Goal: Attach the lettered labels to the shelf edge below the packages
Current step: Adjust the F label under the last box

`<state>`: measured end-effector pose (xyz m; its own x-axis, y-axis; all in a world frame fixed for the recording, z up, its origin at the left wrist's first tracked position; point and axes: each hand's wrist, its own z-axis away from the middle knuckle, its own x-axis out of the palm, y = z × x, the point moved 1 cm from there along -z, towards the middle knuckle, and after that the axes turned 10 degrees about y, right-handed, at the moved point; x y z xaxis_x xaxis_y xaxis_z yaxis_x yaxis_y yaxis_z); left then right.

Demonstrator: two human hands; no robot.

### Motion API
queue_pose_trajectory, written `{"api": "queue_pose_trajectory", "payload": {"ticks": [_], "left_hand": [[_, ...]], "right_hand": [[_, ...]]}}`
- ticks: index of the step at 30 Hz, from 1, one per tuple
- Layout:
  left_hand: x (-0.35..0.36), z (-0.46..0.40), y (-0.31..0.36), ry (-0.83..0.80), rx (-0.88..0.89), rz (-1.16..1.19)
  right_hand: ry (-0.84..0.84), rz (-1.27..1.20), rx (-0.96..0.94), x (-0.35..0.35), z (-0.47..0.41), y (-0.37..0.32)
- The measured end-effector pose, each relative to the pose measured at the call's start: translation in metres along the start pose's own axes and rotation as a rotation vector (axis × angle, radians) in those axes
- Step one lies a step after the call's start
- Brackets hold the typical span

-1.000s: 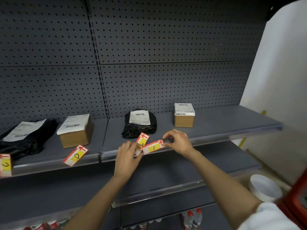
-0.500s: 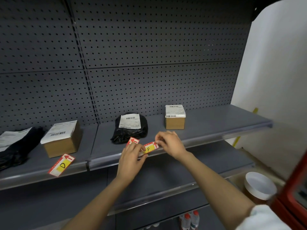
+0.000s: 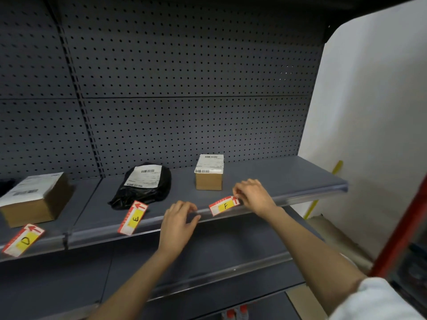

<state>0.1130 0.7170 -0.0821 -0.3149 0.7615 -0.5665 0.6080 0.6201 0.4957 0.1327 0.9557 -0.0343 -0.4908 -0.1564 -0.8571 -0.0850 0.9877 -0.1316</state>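
Head view, one grey metal shelf (image 3: 265,176) against a dark pegboard back panel (image 3: 184,88).

On the shelf, from its left end: a brown cardboard box (image 3: 34,204) with a white shipping sheet on top, cut off by the frame; a black plastic mailer bag (image 3: 145,188) with a white shipping sheet, near the middle; a small cardboard box (image 3: 209,175) with a white barcode sheet on its top, right of the bag and set back toward the rear panel.

Along the front shelf edge (image 3: 300,197):
- Label D (image 3: 23,240), red, white and yellow with a red arrow, tilted, at the edge below the large box.
- Label E (image 3: 132,217), same pattern, tilted, at the edge below the black bag.
- Label F (image 3: 224,206), same pattern, lying nearly along the edge, just below and slightly right of the small box.

Hands:
- Right hand (image 3: 253,196): fingers bent, fingertips pinching the right end of label F against the shelf edge.
- Left hand (image 3: 179,224): loosely curled, holding nothing, fingertips touching the shelf edge between labels E and F, apart from both labels.

Other items: a lower grey shelf (image 3: 208,250) beneath the arms; red bottle caps (image 3: 235,310) at the bottom of the frame; a white sleeve (image 3: 374,301) on the right arm; a white wall (image 3: 369,112) past the right end of the shelf; a red upright (image 3: 402,232), blurred, at the right margin.
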Motion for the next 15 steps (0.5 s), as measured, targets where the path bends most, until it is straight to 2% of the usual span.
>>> {"api": "queue_pose_trajectory", "payload": {"ticks": [6,10,15], "left_hand": [[0.012,0.013,0.012,0.034,-0.039,-0.080],[0.005,0.022,0.012,0.068,-0.071,-0.154],[-0.019,0.041,0.005,0.100,-0.162,-0.217]], "right_hand": [[-0.031,0.008,-0.102,0.010,-0.003,0.008],[0.033,-0.016,-0.127,0.011,0.001,0.011],[0.076,-0.190,-0.243,0.017,0.005,-0.030]]}}
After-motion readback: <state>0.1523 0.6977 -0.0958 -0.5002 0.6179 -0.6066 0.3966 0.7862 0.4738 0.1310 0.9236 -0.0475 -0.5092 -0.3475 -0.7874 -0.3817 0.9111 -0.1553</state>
